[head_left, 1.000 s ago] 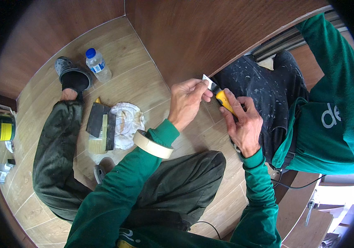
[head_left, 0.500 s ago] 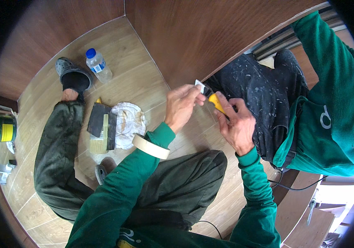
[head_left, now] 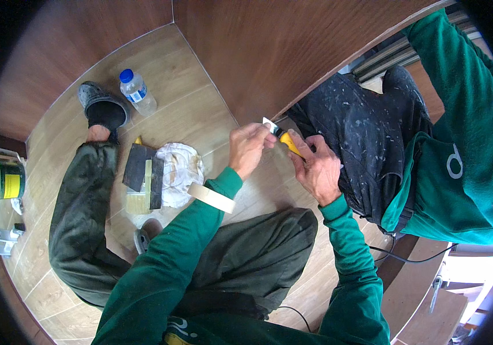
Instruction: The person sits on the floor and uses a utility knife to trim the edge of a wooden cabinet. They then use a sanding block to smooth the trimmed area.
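My left hand pinches a small white flat piece between thumb and fingertips. My right hand is wrapped round the yellow handle of a small hand tool. Its dark end meets the white piece at my left fingertips; the exact kind of tool cannot be made out. Both hands are close together beside the lower edge of a brown wood panel. Round my left forearm sits a roll of cream masking tape.
A wide brush, a dark flat sheet and a stained white rag lie on the floor. Beyond stands a water bottle. A co-worker in green sits close on the right, near a black cable.
My right hand has moved left and brought the yellow tool's dark end up to the white piece. My left hand has shifted slightly, and the white piece has tilted.
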A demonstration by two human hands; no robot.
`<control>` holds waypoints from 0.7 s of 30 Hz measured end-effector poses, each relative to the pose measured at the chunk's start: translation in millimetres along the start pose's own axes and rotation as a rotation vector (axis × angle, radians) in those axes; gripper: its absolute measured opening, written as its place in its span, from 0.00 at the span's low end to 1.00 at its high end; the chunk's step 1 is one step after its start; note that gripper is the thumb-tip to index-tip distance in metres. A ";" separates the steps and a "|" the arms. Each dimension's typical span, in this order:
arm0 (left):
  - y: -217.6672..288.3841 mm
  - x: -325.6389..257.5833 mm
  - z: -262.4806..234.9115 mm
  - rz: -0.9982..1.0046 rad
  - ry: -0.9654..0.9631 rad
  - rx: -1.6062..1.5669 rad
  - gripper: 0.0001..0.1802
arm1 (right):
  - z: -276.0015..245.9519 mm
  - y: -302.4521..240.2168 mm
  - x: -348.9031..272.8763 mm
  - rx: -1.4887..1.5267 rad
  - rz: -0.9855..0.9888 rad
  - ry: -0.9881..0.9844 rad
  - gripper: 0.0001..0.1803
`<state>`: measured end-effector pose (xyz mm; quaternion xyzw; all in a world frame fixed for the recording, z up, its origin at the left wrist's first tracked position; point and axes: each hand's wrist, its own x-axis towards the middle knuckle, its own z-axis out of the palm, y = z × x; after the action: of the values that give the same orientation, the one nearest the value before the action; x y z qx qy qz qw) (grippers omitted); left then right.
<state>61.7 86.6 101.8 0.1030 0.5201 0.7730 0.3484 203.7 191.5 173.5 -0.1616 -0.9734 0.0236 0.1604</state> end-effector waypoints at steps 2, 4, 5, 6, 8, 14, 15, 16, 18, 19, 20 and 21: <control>-16.3 3.2 -7.3 -0.053 -0.006 0.036 0.16 | 11.7 3.5 -2.9 0.025 0.004 -0.028 0.28; -22.4 4.5 -17.4 -0.120 -0.021 0.116 0.17 | 22.7 4.4 -10.0 -0.010 0.010 -0.065 0.27; -22.4 2.1 -22.4 -0.154 -0.043 0.125 0.17 | 25.6 2.4 -16.2 -0.010 0.006 -0.061 0.27; -23.1 -3.5 -27.4 -0.187 -0.066 0.136 0.17 | 26.6 -0.1 -23.9 -0.011 0.002 -0.057 0.27; -23.9 -13.3 -44.6 -0.220 -0.043 0.148 0.17 | 24.2 -11.4 -45.7 0.070 0.084 -0.074 0.27; -18.1 -21.3 -87.8 -0.052 0.093 0.236 0.15 | 26.1 -42.3 -92.3 0.628 0.341 0.062 0.26; -16.3 -21.7 -85.2 -0.003 0.076 0.269 0.14 | 27.9 -45.2 -95.2 0.681 0.340 0.067 0.25; -13.5 -20.3 -78.3 0.047 0.051 0.302 0.14 | 40.6 -43.6 -103.6 0.842 0.425 0.091 0.24; -14.1 -11.6 -60.9 0.158 0.032 0.401 0.14 | 65.9 -44.7 -117.0 1.176 0.605 0.119 0.24; -13.9 -7.5 -53.5 0.211 0.030 0.452 0.14 | 71.0 -50.9 -118.4 1.352 0.707 0.137 0.24; -13.3 -2.6 -46.3 0.228 0.043 0.549 0.15 | 73.1 -51.4 -118.7 1.439 0.764 0.128 0.24; -12.2 3.1 -38.7 0.245 0.055 0.646 0.16 | 76.0 -50.5 -118.4 1.527 0.821 0.117 0.23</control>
<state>44.6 62.9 73.5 0.2487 0.7309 0.6071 0.1881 270.0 105.9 70.4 -0.3493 -0.5461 0.7180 0.2537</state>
